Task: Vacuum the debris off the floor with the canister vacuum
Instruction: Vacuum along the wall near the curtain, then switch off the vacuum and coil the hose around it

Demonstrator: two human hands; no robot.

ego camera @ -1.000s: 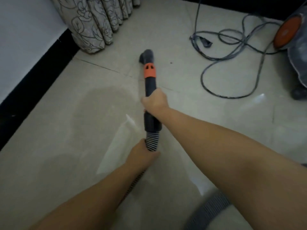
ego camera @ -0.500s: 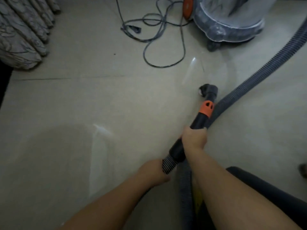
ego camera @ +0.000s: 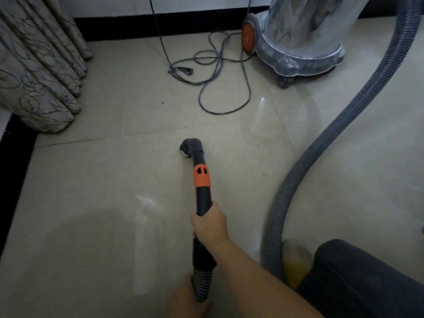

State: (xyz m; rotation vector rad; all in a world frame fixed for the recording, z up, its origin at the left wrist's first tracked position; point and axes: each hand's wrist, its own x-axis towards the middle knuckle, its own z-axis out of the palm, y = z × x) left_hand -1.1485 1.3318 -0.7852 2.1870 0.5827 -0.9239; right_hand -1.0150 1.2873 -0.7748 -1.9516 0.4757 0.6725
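My right hand (ego camera: 210, 226) grips the black vacuum wand (ego camera: 203, 198), which has an orange collar. Its dark nozzle (ego camera: 190, 146) rests mouth-down on the beige tiled floor (ego camera: 103, 184), with a small pale scrap at its lip. My left hand (ego camera: 188, 299) holds the ribbed hose end (ego camera: 202, 283) just behind the wand, at the bottom edge. The grey ribbed hose (ego camera: 321, 145) curves up the right side to the silver canister vacuum (ego camera: 298, 37) at the back right. A tiny dark speck (ego camera: 162, 103) lies on the floor farther out.
A grey power cord (ego camera: 220, 72) lies in loose loops in front of the canister. A patterned curtain (ego camera: 36, 65) hangs at the left. A black skirting (ego camera: 149, 26) runs along the back wall. My dark trouser knee (ego camera: 358, 283) is at the lower right.
The view has tilted up and shifted, showing more of the canister and back wall. The wand has swung from pointing right to pointing nearly straight ahead, nozzle now left of the hose. Both hands kept their grip.
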